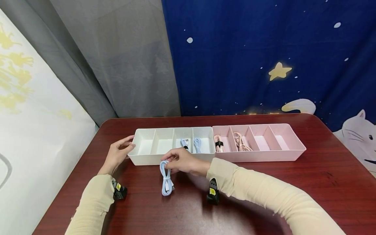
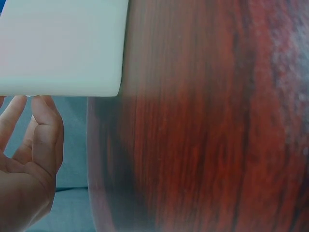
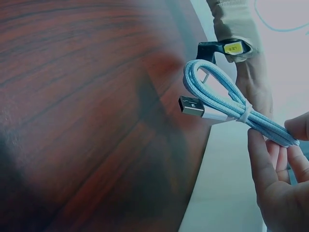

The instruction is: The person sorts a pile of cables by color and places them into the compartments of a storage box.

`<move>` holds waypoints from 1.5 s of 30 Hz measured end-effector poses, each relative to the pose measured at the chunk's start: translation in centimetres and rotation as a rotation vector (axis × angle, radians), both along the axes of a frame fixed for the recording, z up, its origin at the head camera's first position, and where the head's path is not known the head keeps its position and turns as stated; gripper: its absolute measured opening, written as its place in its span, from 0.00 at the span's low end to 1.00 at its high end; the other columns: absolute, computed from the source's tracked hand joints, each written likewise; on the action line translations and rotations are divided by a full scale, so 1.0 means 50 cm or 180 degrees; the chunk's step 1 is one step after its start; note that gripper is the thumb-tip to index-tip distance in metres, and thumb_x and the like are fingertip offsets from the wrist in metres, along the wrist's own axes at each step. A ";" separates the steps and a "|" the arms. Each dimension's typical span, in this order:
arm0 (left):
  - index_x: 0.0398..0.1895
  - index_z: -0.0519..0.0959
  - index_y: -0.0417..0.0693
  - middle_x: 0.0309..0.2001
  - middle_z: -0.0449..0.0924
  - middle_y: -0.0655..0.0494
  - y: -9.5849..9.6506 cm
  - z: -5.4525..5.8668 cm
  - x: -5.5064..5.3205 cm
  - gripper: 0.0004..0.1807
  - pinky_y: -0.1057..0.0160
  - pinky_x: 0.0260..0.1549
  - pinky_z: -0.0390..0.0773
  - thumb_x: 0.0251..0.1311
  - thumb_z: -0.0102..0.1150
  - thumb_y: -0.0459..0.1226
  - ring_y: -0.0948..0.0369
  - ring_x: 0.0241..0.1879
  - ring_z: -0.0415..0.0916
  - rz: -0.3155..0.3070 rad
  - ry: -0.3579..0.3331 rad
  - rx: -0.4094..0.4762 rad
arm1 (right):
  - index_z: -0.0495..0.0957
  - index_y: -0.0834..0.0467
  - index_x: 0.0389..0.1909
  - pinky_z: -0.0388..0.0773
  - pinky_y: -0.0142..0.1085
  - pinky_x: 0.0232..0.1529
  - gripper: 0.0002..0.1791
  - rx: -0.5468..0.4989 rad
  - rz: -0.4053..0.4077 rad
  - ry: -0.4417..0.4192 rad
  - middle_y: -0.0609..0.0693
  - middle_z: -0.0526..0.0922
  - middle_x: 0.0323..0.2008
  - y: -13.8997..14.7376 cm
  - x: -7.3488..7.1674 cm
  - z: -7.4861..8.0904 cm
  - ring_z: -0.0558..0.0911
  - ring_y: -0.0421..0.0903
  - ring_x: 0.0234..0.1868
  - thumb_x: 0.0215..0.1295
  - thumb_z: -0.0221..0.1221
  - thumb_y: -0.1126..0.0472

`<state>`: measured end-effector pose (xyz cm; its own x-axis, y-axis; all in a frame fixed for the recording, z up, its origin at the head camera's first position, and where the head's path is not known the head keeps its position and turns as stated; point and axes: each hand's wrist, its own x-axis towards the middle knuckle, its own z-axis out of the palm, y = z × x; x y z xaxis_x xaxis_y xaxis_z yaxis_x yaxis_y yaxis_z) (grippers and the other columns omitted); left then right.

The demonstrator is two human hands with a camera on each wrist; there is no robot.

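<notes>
My right hand (image 1: 185, 161) pinches one end of a coiled light blue USB cable (image 1: 166, 182), which hangs in front of the white divided box (image 1: 147, 160). In the right wrist view, the braided cable (image 3: 219, 94) is bound around its middle, and its metal USB plug (image 3: 191, 106) sticks out beside the loops. My left hand (image 1: 116, 155) touches the left end of the white box with its fingertips, the fingers loosely bent. The left wrist view shows those fingers (image 2: 46, 130) against the box's end wall (image 2: 63, 53). Two light blue cables (image 1: 197, 145) lie in the box's two right compartments.
A pink divided box (image 1: 258, 156) adjoins the white one on the right. Its two left compartments hold pink cables (image 1: 241, 142), one with a black strap (image 1: 219, 143). Both boxes stand on a dark red wooden table (image 1: 141, 212); curtains (image 1: 223, 65) hang behind it.
</notes>
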<state>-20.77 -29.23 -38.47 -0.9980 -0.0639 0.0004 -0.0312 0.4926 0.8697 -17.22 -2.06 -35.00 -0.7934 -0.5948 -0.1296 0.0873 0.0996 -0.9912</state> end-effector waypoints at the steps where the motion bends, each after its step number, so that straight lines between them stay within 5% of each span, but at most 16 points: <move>1: 0.61 0.66 0.49 0.47 0.70 0.44 0.000 0.000 0.000 0.27 0.65 0.30 0.76 0.57 0.55 0.45 0.67 0.34 0.72 0.0004 -0.0001 -0.0005 | 0.75 0.72 0.41 0.78 0.38 0.29 0.14 0.0018 0.0000 0.0030 0.48 0.71 0.26 0.000 -0.001 0.002 0.72 0.38 0.25 0.52 0.55 0.76; 45: 0.61 0.66 0.50 0.48 0.69 0.43 0.001 0.002 -0.001 0.27 0.65 0.29 0.76 0.58 0.54 0.45 0.66 0.33 0.72 0.0014 -0.0049 -0.0010 | 0.76 0.66 0.42 0.77 0.36 0.32 0.13 0.0196 -0.0201 0.0265 0.52 0.70 0.30 -0.027 -0.071 0.090 0.75 0.42 0.30 0.54 0.56 0.73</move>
<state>-20.83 -29.19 -38.36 -0.9975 -0.0684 -0.0149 -0.0469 0.4951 0.8676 -20.80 -3.42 -30.49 -0.8386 -0.5362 -0.0964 0.0129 0.1573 -0.9875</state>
